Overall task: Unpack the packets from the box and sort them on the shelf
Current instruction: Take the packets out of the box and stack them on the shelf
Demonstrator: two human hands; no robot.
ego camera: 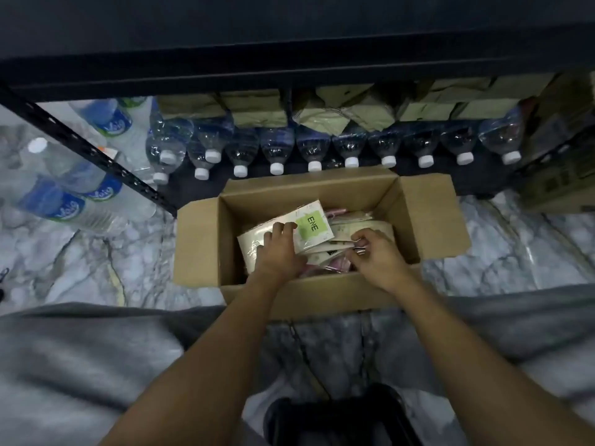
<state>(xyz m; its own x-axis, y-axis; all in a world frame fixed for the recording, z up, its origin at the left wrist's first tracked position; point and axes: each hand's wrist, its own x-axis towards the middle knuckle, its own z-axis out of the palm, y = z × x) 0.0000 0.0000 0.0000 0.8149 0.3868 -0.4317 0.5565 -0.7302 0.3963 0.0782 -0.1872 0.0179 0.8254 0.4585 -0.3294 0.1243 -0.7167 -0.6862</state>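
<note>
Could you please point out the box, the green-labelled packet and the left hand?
box (197,243): head view, left flap
green-labelled packet (311,227): head view, green label
left hand (279,251): head view, back of hand
</note>
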